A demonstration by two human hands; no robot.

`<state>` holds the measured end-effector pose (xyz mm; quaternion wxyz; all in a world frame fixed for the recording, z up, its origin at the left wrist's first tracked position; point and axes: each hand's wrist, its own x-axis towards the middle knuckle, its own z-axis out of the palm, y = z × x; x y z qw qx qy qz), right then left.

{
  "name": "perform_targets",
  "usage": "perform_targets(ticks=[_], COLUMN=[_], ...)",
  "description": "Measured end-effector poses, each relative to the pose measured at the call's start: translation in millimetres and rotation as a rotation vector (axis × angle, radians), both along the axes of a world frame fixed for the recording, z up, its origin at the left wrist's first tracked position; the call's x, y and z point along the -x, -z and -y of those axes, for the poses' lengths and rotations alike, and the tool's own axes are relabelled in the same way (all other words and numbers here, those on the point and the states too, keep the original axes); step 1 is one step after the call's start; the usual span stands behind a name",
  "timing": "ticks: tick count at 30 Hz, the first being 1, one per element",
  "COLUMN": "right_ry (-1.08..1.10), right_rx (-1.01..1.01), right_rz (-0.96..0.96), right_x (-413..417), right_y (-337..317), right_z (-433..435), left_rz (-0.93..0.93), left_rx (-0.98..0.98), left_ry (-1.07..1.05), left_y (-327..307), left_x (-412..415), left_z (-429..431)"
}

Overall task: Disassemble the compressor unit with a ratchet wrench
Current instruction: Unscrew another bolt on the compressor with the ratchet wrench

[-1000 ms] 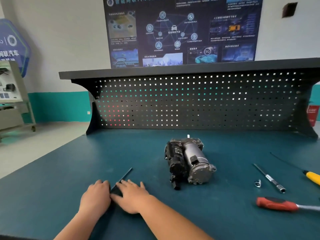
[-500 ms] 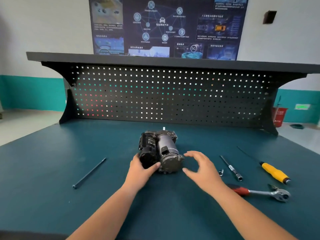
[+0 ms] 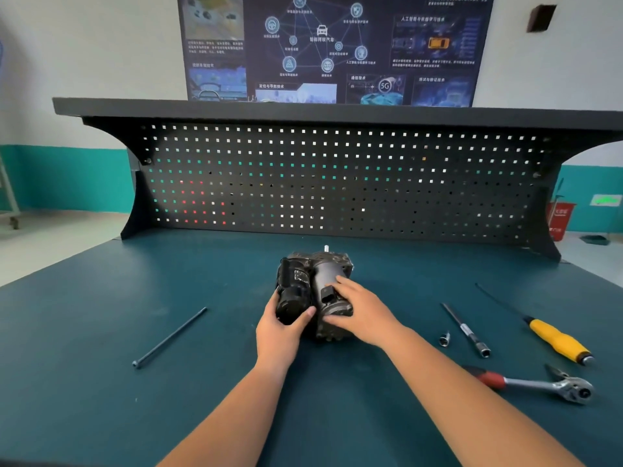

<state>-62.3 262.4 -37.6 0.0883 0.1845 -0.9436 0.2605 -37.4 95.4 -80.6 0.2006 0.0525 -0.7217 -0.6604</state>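
Observation:
The compressor unit (image 3: 315,274), black on its left and grey metal on its right, lies in the middle of the teal bench. My left hand (image 3: 279,326) grips its black near-left end, thumb across the front. My right hand (image 3: 362,308) grips the grey near-right end, fingers over the top and thumb on the front face. The ratchet wrench (image 3: 536,385) with a red handle lies on the bench at the right, untouched. A long dark bolt (image 3: 170,337) lies alone at the left.
An extension bar (image 3: 467,330) and a small socket (image 3: 445,338) lie right of the compressor. A yellow-handled screwdriver (image 3: 556,340) lies farther right. A black pegboard (image 3: 337,183) with a shelf on top closes the back of the bench (image 3: 101,382).
Both hands left the long bolt at the left and moved to the compressor. The left took hold first, and now the right hand has closed onto the grey end.

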Motion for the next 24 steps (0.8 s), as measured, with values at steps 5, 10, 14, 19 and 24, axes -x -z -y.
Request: perform_targets(ticks=[5, 10, 14, 19, 24], right_ry=[0.018, -0.001, 0.027, 0.108, 0.161], right_rx=[0.010, 0.157, 0.412, 0.740, 1.037], right_rz=[0.015, 0.033, 0.063, 0.043, 0.088], right_x=[-8.0, -13.6, -24.1, -44.1, -57.5], right_y=[-1.0, -3.6, -2.6, 10.1, 16.9], right_z=[0.5, 2.7, 5.0, 21.4, 28.0], left_rz=[-0.019, -0.034, -0.125, -0.249, -0.301], left_rx=[0.002, -0.053, 0.085, 0.442, 0.801], left_ry=[0.000, -0.011, -0.044, -0.004, 0.086], left_y=[0.5, -2.6, -17.4, -62.1, -94.3], left_x=[-1.2, -11.7, -23.7, -34.0, -35.0], left_z=[-0.1, -1.6, 4.5, 14.3, 6.8])
